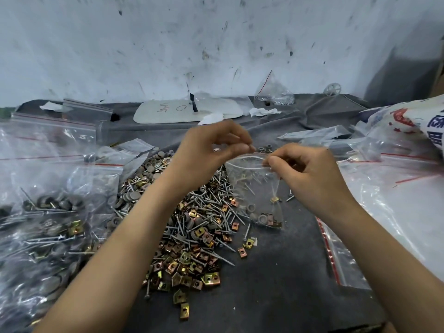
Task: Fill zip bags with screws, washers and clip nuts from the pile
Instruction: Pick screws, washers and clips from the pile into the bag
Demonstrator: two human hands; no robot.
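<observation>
A small clear zip bag hangs above the dark table, with washers and clip nuts gathered in its bottom corner. My right hand pinches the right side of its open rim. My left hand has its fingertips pinched at the left side of the rim; whether they hold a small part I cannot tell. Below and to the left lies the pile of grey screws, grey washers and brass-coloured clip nuts.
Several filled zip bags are heaped at the left. Empty zip bags with red strips lie at the right, beside a printed sack. A white sheet and another bag sit by the stained wall.
</observation>
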